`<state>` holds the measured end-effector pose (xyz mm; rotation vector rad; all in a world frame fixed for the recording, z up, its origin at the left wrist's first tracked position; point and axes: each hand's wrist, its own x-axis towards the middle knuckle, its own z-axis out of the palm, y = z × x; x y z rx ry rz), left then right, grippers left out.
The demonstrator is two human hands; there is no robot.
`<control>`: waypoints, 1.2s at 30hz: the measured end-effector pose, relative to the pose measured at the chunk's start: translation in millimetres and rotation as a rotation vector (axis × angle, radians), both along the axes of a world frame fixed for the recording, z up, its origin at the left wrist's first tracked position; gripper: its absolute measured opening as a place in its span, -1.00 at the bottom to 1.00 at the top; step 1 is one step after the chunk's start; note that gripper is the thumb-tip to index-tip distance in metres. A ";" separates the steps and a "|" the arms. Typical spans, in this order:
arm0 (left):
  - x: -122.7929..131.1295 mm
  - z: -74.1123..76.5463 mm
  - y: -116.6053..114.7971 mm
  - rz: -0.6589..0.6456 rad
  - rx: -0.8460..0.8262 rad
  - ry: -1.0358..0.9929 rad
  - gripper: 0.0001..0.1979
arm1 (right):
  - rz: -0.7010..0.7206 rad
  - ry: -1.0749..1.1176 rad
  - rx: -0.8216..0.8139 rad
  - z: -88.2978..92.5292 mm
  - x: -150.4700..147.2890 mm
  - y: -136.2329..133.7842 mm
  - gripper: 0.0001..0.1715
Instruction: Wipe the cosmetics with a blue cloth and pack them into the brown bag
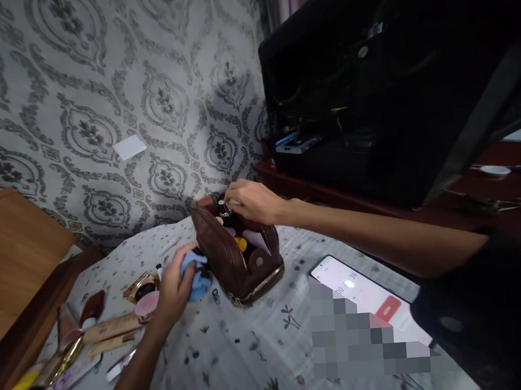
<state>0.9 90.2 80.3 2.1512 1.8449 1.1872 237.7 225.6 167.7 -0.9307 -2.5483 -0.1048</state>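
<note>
A brown cosmetic bag (222, 250) with a gold zipper stands unzipped on the patterned sheet. Inside it I see a yellow round item (241, 243), a lilac piece (257, 241) and a small silver-capped bottle (224, 209). My right hand (254, 200) reaches over the bag's far side, its fingers pinched against that bottle; the fingertips are partly hidden. To the left of the bag, my left hand (180, 282) is closed around a crumpled blue cloth (198, 276), which lies close to the bag's side.
Cosmetics, including a pink compact (147, 305), a beige tube (110, 328) and a lilac tube (69, 382), lie on the left. A lit phone (359, 295) rests at right. A wooden board (20, 245) borders the left; a large black case (347, 95) stands behind right.
</note>
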 end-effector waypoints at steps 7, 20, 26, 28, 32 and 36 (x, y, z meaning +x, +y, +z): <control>-9.0 -54.4 -65.6 -0.031 -0.165 0.282 -0.68 | 0.082 -0.098 0.024 -8.8 8.9 -26.6 -0.80; -11.2 -77.2 -76.5 0.098 -0.265 0.438 -0.62 | -0.089 -0.628 0.084 -18.3 -16.0 -41.4 -0.76; -14.1 -81.8 -78.7 0.096 -0.230 0.418 -0.65 | -0.126 -0.695 -0.040 -6.4 -28.2 -42.8 -0.69; -15.3 -84.1 -79.0 0.084 -0.216 0.408 -0.64 | -0.146 -0.665 -0.029 -3.4 -29.2 -44.0 -0.68; -17.6 -87.9 -78.8 0.067 -0.166 0.378 -0.61 | -0.154 -0.606 0.014 1.5 -27.7 -49.5 -0.70; -20.1 -91.2 -78.3 0.044 -0.138 0.358 -0.61 | -0.166 -0.545 0.055 11.5 -20.3 -58.6 -0.73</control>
